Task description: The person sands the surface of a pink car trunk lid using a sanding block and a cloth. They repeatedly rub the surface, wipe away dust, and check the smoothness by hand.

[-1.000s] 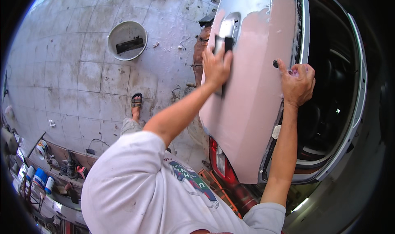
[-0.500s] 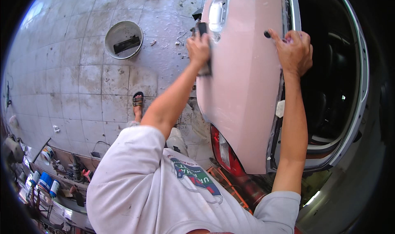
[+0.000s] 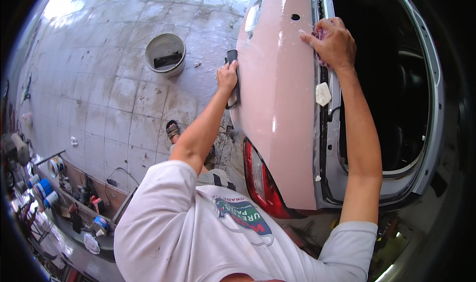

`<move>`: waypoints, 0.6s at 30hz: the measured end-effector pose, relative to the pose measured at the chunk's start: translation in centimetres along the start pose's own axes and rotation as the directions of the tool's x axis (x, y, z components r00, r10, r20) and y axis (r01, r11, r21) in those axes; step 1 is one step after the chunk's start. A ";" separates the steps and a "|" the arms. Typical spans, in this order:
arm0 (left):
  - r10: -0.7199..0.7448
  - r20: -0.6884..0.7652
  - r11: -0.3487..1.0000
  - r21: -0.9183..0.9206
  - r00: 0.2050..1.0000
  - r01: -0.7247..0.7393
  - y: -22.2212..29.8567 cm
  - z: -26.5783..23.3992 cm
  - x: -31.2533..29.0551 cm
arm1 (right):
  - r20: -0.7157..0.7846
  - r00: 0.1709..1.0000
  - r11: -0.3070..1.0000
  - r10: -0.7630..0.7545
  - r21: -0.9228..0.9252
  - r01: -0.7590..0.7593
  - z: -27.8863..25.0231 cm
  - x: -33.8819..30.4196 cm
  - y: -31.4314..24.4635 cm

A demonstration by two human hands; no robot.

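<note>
My left hand (image 3: 227,77) is closed around a long dark sanding block (image 3: 231,56), pressed flat against the outer side of a pinkish, primed car panel (image 3: 277,98). My right hand (image 3: 335,43) grips a wet pink-purple rag (image 3: 322,35) at the panel's top edge, beside the dark opening of the car; its thumb rests on the panel. Wet streaks shine on the surface. A round black hole (image 3: 295,17) lies to the left of that hand, and a silver door handle (image 3: 253,14) sits beyond my left hand.
A pale bucket (image 3: 165,46) with a dark block inside stands on the wet tiled floor (image 3: 119,93). A white hexagonal piece (image 3: 323,94) lies on the car's ledge. The red tail light (image 3: 263,183) is near me. A tray (image 3: 119,207) of tools and cans stands at lower left.
The view has shifted along the car. My left hand with the sanding block has moved nearer along the panel's outer side. My right hand has turned, uncovering more of the rag and the black hole.
</note>
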State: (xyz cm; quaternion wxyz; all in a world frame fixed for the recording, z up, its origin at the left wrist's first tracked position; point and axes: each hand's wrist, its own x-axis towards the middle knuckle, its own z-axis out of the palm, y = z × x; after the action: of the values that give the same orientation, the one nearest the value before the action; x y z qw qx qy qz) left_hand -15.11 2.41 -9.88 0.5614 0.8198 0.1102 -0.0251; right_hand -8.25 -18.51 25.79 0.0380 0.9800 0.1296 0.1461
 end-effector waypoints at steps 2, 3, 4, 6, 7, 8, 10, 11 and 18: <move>-0.249 -0.004 0.967 -0.055 0.969 0.248 5.1 0.3 -1.6 | -0.046 0.999 1.000 0.006 -0.030 -0.007 0.1 -1.0 0.9; -0.038 -0.134 0.998 -0.045 0.990 0.032 6.9 0.9 -6.0 | -0.060 0.998 0.998 -0.002 -0.063 -0.001 -0.1 -1.0 1.4; 0.174 -0.263 0.984 0.024 0.949 -0.174 8.7 1.1 -10.4 | -0.066 0.998 0.997 -0.011 -0.082 0.006 0.0 -1.2 1.5; 0.316 -0.203 0.945 -0.016 0.927 -0.326 14.3 -1.7 -18.9 | -0.079 0.997 0.996 -0.021 -0.087 0.014 1.1 -2.0 2.3; 0.298 -0.150 0.946 -0.083 0.943 -0.312 14.6 -2.2 -20.3 | -0.083 0.996 0.997 -0.023 -0.078 0.017 1.3 -2.3 2.7; 0.275 -0.178 0.940 -0.157 0.945 -0.303 13.4 -1.8 -19.2 | -0.092 0.995 0.997 -0.035 -0.067 0.028 1.1 -2.2 2.8; 0.501 -0.258 0.865 0.134 0.826 -0.483 4.4 0.6 -12.2 | -0.108 0.991 0.995 -0.075 -0.072 0.068 0.9 -1.4 2.1; -0.012 -0.325 0.975 -0.215 0.946 -0.062 4.1 0.5 -9.4 | -0.114 0.991 0.996 -0.070 -0.058 0.064 1.4 -1.4 2.0; 0.246 -0.262 0.959 -0.076 0.933 -0.274 13.3 -1.5 -20.7 | -0.119 0.990 0.993 -0.078 -0.095 0.066 2.9 -1.2 4.2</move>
State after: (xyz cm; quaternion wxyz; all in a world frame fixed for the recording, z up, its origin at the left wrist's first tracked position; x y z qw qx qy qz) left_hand -32.65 -3.95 6.28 0.5864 0.7911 0.0713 0.1590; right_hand -7.50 -23.02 23.18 0.0798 0.9612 0.1602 0.2100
